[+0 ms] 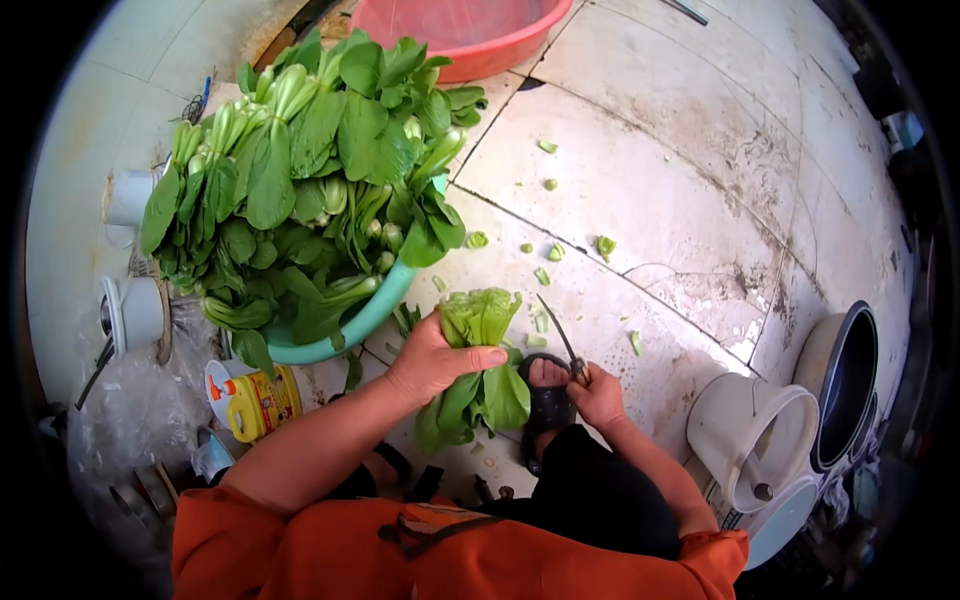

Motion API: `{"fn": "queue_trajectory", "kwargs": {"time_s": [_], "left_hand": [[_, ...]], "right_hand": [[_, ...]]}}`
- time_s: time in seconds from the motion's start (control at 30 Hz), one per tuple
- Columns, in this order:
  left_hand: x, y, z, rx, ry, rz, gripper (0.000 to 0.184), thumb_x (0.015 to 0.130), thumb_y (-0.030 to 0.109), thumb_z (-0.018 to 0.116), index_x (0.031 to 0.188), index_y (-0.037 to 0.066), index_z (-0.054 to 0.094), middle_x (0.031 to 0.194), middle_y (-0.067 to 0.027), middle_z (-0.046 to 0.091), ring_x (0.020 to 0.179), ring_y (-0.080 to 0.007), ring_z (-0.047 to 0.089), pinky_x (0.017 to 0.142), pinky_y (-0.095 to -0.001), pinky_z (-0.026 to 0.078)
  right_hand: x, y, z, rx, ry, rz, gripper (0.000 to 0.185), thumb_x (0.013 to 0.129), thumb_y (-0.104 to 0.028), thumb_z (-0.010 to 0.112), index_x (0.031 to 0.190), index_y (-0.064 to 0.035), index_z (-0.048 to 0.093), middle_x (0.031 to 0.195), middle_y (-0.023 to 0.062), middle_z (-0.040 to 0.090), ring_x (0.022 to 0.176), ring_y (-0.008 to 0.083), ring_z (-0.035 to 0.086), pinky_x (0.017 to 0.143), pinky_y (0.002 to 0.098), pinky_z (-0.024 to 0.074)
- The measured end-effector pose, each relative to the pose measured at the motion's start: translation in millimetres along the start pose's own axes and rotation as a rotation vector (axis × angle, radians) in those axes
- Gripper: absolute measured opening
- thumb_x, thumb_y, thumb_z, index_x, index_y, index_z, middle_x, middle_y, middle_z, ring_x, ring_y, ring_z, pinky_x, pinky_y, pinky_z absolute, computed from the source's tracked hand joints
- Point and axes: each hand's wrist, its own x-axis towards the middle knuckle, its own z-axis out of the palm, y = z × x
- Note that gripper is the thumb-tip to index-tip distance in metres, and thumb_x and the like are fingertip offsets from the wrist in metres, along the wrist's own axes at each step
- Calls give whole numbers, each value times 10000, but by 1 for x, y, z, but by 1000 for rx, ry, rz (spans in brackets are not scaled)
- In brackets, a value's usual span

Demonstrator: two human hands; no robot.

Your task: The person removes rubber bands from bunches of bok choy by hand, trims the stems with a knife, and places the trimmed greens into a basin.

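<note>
Our left hand (425, 365) clasps a leafy bunch (507, 398) near the middle; our right hand (599, 397) grips a knife (579, 370) to its right. We seem to be trimming; a further cut calls for keeping our thumb (480, 358) clear of the blade (562, 333).

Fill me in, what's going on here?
A person is holding a bunch of leafy greens in the left hand, stem ends up and leaves hanging down. The right hand grips a knife, its blade beside the bunch, apart from it. More greens are heaped above the rim of a teal basin to the left. Cut bits lie scattered on the tiled floor.
</note>
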Motion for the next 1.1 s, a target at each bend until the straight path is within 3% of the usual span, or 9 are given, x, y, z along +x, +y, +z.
{"fn": "queue_trajectory", "kwargs": {"time_s": [0.17,0.27,0.37,0.47,0.63,0.83,0.9,1.03,1.1], "left_hand": [[31,38,28,-309,129,-283,411,808,193,761,1156,62,586,1011,-73,648,879,-182,642,792,-350,543],[74,121,37,-547,42,-107,444,855,379,684,1146,56,593,1039,-99,663,901,-246,649,848,-411,525],[98,229,18,-615,-120,397,642,880,513,567,1296,33,479,1226,-159,566,1201,-319,504,1071,-479,342],[97,249,-3,-476,306,396,717,847,424,635,1386,51,345,1249,-168,498,1228,-390,462,1050,-567,317],[54,169,-12,-172,44,198,425,876,177,625,1255,55,476,1107,-133,599,937,-286,652,836,-418,512],[-31,102,-50,114,68,-98,349,869,43,618,1207,42,530,1047,-99,620,839,-199,657,776,-324,529],[-66,93,-76,243,11,-187,357,855,17,632,1199,38,537,1045,-91,619,819,-191,656,760,-305,534],[-155,103,-96,210,141,-201,343,850,-10,628,1181,36,549,1040,-91,619,832,-201,660,770,-323,544],[-192,96,-106,23,148,31,341,849,-18,627,1178,30,555,1041,-101,627,859,-215,664,785,-339,549]], "right_hand": [[1,17,1,95,57,170,189,730,-203,650,836,-47,638,707,132,654,681,287,650,679,395,515],[-2,24,3,97,70,142,168,742,-191,657,829,-49,633,669,81,633,615,198,608,613,348,499],[0,31,6,100,71,107,160,750,-185,663,826,-49,624,637,46,614,570,136,585,561,314,488],[7,35,8,49,78,88,172,752,-198,662,831,-49,629,654,58,626,591,165,616,572,326,495],[5,25,5,34,68,77,189,748,-210,667,837,-47,633,675,92,639,621,205,627,613,357,502],[1,11,-1,-88,84,-22,171,752,-189,680,831,-46,628,661,78,624,603,178,593,607,336,483],[3,-3,-2,147,85,-121,186,754,-156,681,735,-30,545,610,80,565,567,163,529,574,340,458],[20,-6,-3,117,74,-259,196,772,-113,700,713,-51,524,589,22,503,556,92,424,534,279,410],[19,-33,-15,207,52,-318,126,772,-42,690,751,-58,567,617,-28,514,581,55,440,557,248,416]]}}
